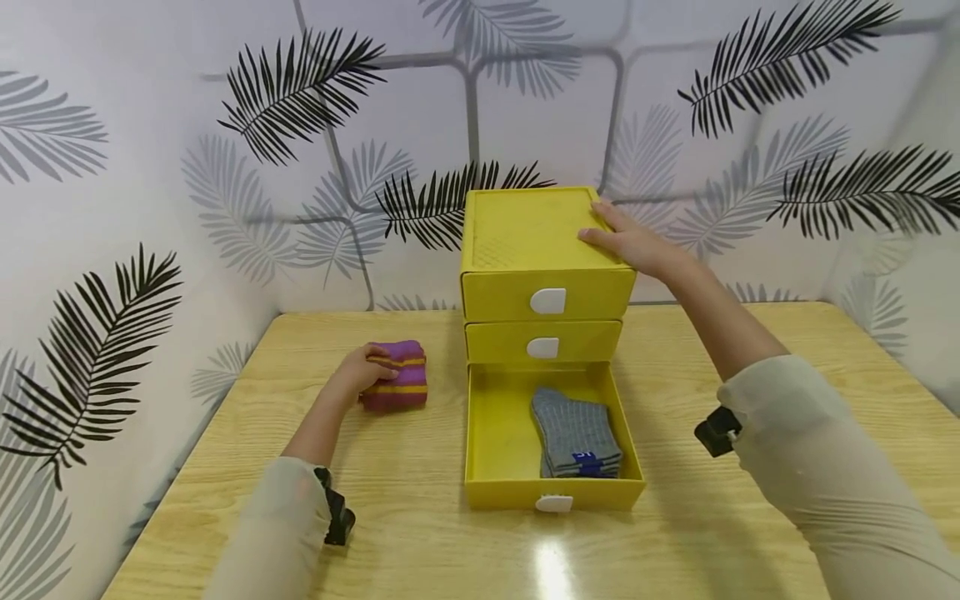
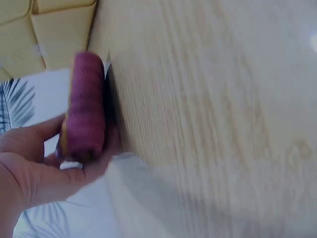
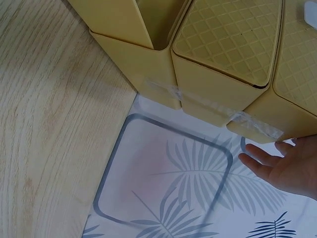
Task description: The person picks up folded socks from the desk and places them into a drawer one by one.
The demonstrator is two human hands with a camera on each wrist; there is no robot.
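My left hand (image 1: 358, 372) grips a folded striped knit bundle (image 1: 405, 375) in purple, orange and dark red, on the table left of the drawer unit. In the left wrist view the fingers and thumb lie on either side of the bundle (image 2: 86, 106), its ribbed dark-red edge facing the camera. My right hand (image 1: 633, 242) rests at the top right edge of the yellow drawer unit (image 1: 536, 225), fingers extended. The bottom drawer (image 1: 498, 433) is pulled out, with folded grey socks (image 1: 577, 433) bearing a blue label in its right half.
Two upper drawers, the top one (image 1: 502, 296) and the middle one (image 1: 498, 342), are closed and have white pull tabs. The wooden table (image 1: 390, 525) extends around the unit. Behind stands a wall covering (image 1: 540, 108) printed with leaves.
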